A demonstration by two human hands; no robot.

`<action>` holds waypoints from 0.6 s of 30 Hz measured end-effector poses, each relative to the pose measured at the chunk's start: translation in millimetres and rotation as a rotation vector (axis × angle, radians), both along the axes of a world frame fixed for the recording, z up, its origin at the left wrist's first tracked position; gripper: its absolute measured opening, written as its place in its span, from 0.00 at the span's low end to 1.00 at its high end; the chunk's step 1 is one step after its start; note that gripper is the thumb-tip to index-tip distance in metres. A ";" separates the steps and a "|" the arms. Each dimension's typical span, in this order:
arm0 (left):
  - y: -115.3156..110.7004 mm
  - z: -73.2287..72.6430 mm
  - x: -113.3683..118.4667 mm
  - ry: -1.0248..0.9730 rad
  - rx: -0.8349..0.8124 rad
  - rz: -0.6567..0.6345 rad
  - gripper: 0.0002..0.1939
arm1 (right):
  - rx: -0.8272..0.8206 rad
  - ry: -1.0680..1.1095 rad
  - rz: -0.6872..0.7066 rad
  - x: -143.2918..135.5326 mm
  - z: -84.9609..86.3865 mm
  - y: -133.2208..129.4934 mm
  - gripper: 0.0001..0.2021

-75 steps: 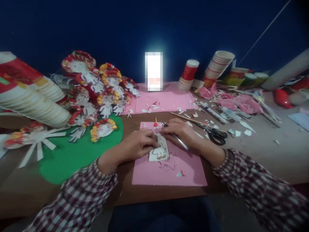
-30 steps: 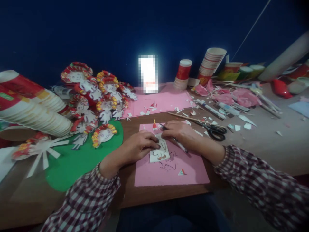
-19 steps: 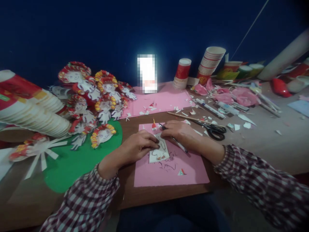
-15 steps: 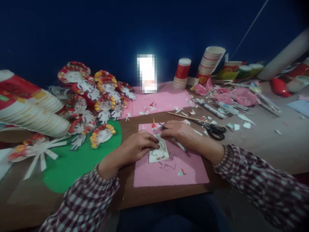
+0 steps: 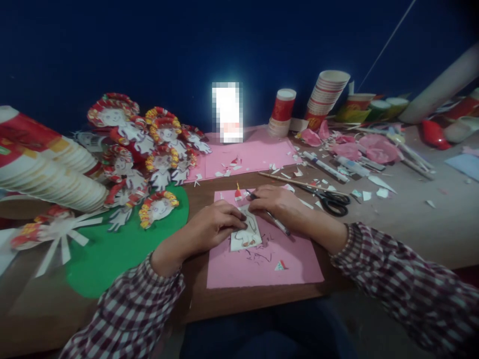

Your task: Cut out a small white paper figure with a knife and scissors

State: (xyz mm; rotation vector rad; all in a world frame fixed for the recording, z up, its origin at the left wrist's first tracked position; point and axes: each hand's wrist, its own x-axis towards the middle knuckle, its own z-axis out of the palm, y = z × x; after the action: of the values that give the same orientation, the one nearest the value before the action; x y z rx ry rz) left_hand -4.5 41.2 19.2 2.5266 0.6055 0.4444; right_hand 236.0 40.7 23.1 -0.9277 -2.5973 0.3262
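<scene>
Head view: left fingers (image 5: 235, 214) half-curled on card (image 5: 243, 242), grip unclear; right fingers (image 5: 259, 197) closed round pen (image 5: 279, 223); slack hold could skid card.

Left hand (image 5: 213, 225) palm down, fingers (image 5: 231, 214) bent; right hand (image 5: 279, 205) near, fingers curled.

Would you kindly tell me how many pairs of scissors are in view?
1: the black scissors lie beside the right hand, which holds a pen. Others may be hidden under the paper scraps.
</scene>
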 end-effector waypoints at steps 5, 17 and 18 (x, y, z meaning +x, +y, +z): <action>-0.5 1.0 -0.5 0.013 0.005 0.000 0.11 | -0.005 0.040 0.007 -0.5 -1.8 1.2 0.09; 0.5 -2.8 -1.5 0.051 0.063 0.004 0.10 | 0.059 0.164 0.043 -7.6 3.4 -10.5 0.10; 0.5 -2.7 -1.4 0.045 0.062 0.004 0.10 | 0.057 0.165 0.035 -8.3 2.7 -11.1 0.11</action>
State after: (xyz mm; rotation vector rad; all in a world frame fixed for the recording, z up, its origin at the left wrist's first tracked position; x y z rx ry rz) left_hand -6.0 41.7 16.5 2.6011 0.6224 0.4142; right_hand 227.7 29.6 25.8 -0.8011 -2.4609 0.3216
